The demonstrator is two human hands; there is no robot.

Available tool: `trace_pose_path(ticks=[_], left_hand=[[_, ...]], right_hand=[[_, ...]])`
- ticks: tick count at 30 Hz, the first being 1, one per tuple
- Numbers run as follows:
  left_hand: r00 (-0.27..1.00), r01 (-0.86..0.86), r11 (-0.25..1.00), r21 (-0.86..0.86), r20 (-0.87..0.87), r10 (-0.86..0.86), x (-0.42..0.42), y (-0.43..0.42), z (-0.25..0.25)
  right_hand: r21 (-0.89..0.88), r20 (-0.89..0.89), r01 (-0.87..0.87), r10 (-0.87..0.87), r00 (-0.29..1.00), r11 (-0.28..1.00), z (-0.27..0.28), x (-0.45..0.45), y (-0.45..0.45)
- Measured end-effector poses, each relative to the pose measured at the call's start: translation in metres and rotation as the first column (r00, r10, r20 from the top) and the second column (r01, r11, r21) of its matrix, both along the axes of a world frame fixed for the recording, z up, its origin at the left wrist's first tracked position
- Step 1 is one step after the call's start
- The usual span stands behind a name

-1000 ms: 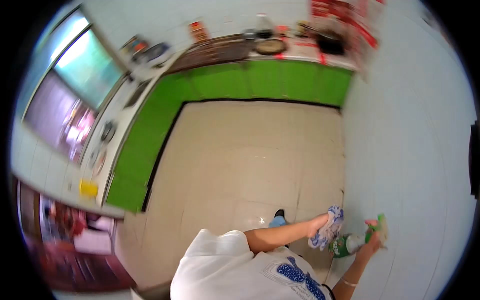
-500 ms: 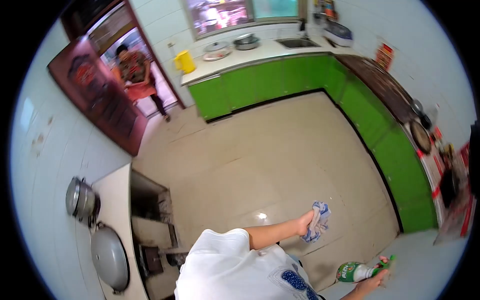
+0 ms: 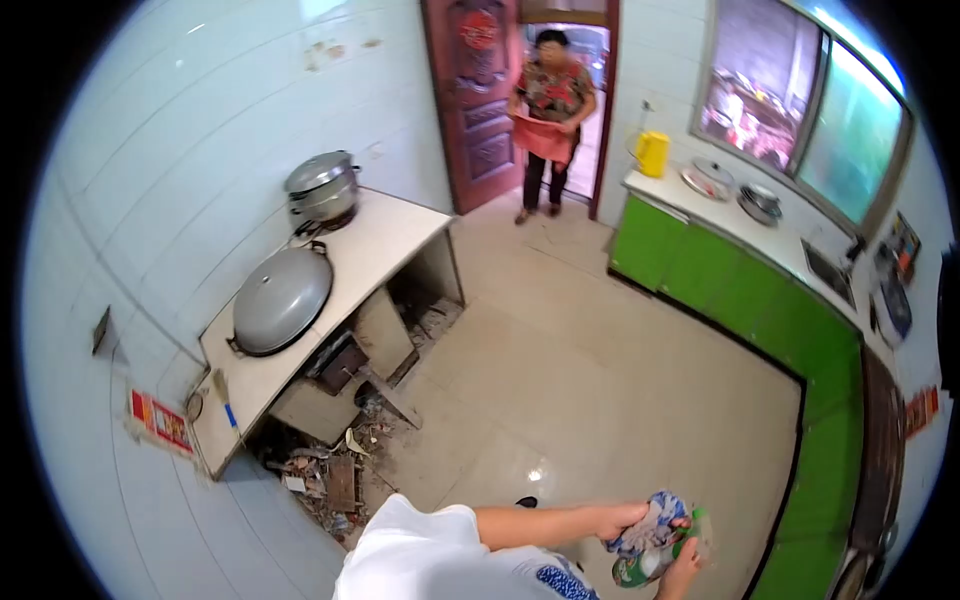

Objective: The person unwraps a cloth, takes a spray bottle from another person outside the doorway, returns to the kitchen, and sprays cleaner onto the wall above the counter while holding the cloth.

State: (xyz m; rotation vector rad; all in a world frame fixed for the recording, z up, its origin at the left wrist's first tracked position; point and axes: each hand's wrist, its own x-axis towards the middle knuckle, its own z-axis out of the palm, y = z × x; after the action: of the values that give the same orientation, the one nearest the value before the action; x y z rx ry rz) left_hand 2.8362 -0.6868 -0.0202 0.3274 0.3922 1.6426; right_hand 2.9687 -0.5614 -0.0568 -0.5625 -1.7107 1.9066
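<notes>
My left hand (image 3: 622,518) is closed around a crumpled blue-and-white cloth (image 3: 652,522), low in the head view. Just below and to the right, my right hand (image 3: 682,570) grips a spray bottle (image 3: 636,570) with a green label and a green spray head. The bottle is tilted, its base toward the lower left. Cloth and bottle overlap in view; whether they touch I cannot tell.
On the left a white-topped stove counter (image 3: 390,226) bears a large lidded wok (image 3: 284,300) and a steamer pot (image 3: 324,188). Debris (image 3: 335,485) lies beneath it. Another person (image 3: 553,110) stands at the doorway. Green cabinets (image 3: 700,255) line the right.
My view has swung left, bringing the stove counter further in. My hands have come together, with the cloth now beside the bottle. The other person has come further into the doorway.
</notes>
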Motion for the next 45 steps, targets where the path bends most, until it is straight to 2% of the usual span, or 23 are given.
trace_pose_path(ticks=[2,5,6,9,11,13,14,15,17,18,20,25,27,28,32,34,35,37,40,42,43,44,45], left_hand=[[0.995,-0.101,0.978,-0.182,-0.010,0.101,0.006,-0.009,0.008],[0.985,-0.174,0.976,-0.133,-0.035,0.171,0.005,-0.021,-0.015],[0.980,-0.201,0.960,-0.197,-0.042,0.197,0.002,-0.031,-0.022],[0.975,-0.221,0.975,-0.004,0.001,0.221,-0.009,-0.054,-0.037],[0.973,-0.224,0.966,-0.131,-0.079,0.215,-0.013,-0.068,-0.039],[0.957,-0.276,0.917,-0.287,0.005,0.289,-0.025,-0.083,-0.042],[0.964,-0.255,0.911,-0.324,-0.017,0.264,-0.030,-0.091,-0.045],[0.975,-0.211,0.920,-0.330,0.000,0.223,-0.031,-0.098,-0.049],[0.979,-0.170,0.939,-0.299,0.059,0.196,-0.043,-0.109,-0.052],[0.974,-0.178,0.931,-0.320,0.076,0.212,-0.045,-0.114,-0.037],[0.974,-0.172,0.940,-0.295,0.091,0.207,-0.061,-0.127,-0.052],[0.947,-0.188,0.939,-0.287,0.201,0.251,-0.069,-0.133,-0.068],[0.949,-0.161,0.976,-0.150,0.248,0.194,-0.077,-0.134,-0.060],[0.943,-0.181,0.949,-0.260,0.229,0.242,-0.076,-0.131,-0.056],[0.950,-0.131,0.964,-0.232,0.249,0.189,-0.076,-0.130,-0.042],[0.947,-0.047,0.996,-0.080,0.315,0.070,-0.077,-0.124,-0.052],[0.945,-0.038,0.996,-0.083,0.321,0.063,-0.075,-0.123,-0.039],[0.939,-0.093,0.908,-0.409,0.266,0.216,-0.072,-0.125,-0.004],[0.957,-0.049,0.958,-0.283,0.260,0.125,-0.074,-0.115,-0.038],[0.949,-0.059,0.927,-0.371,0.266,0.167,-0.072,-0.113,-0.022],[0.944,-0.061,0.884,-0.464,0.260,0.202,-0.065,-0.115,-0.016],[0.958,0.019,0.886,-0.463,0.263,0.117,-0.060,-0.119,-0.016],[0.953,0.007,0.924,-0.382,0.282,0.110,-0.072,-0.114,-0.017]], right_hand=[[0.028,0.010,-0.114,0.114,0.993,0.993,0.008,-0.013,0.007],[0.105,0.062,-0.232,0.226,0.972,0.967,0.022,-0.020,0.002],[0.126,0.058,-0.251,0.246,0.968,0.960,0.021,-0.025,-0.003],[0.174,0.020,-0.282,0.283,0.959,0.944,0.010,-0.042,-0.023],[0.166,-0.045,-0.216,0.226,0.973,0.962,0.006,-0.052,-0.051],[0.089,-0.080,-0.201,0.208,0.975,0.975,0.019,-0.060,-0.073],[0.142,0.055,-0.188,0.182,0.982,0.972,0.032,-0.062,-0.079],[0.137,0.072,-0.150,0.141,0.987,0.979,0.035,-0.058,-0.079],[0.365,0.134,-0.182,0.143,0.981,0.913,0.034,-0.060,-0.071],[0.365,0.154,-0.176,0.128,0.980,0.914,0.043,-0.059,-0.074],[0.269,-0.045,-0.028,0.042,0.998,0.963,0.055,-0.070,-0.098],[0.316,-0.023,0.089,-0.086,0.996,0.945,0.053,-0.051,-0.092],[0.311,-0.033,0.144,-0.140,0.990,0.939,0.049,-0.045,-0.086],[0.272,-0.029,0.185,-0.184,0.982,0.944,0.046,-0.041,-0.083],[0.217,-0.035,0.270,-0.268,0.963,0.938,0.049,-0.031,-0.087],[0.212,-0.042,0.286,-0.284,0.958,0.934,0.052,-0.029,-0.089],[0.207,-0.052,0.295,-0.290,0.956,0.933,0.054,-0.027,-0.090],[0.197,-0.042,0.309,-0.307,0.951,0.931,0.053,-0.024,-0.090],[0.175,-0.035,0.341,-0.341,0.940,0.924,0.052,-0.024,-0.085],[0.163,-0.015,0.377,-0.380,0.925,0.912,0.065,-0.028,-0.085],[0.091,0.182,0.380,-0.391,0.902,0.920,0.079,-0.030,-0.087],[0.025,0.355,0.437,-0.417,0.837,0.899,0.092,-0.020,-0.095],[0.137,0.203,0.407,-0.428,0.881,0.903,0.079,-0.021,-0.089]])
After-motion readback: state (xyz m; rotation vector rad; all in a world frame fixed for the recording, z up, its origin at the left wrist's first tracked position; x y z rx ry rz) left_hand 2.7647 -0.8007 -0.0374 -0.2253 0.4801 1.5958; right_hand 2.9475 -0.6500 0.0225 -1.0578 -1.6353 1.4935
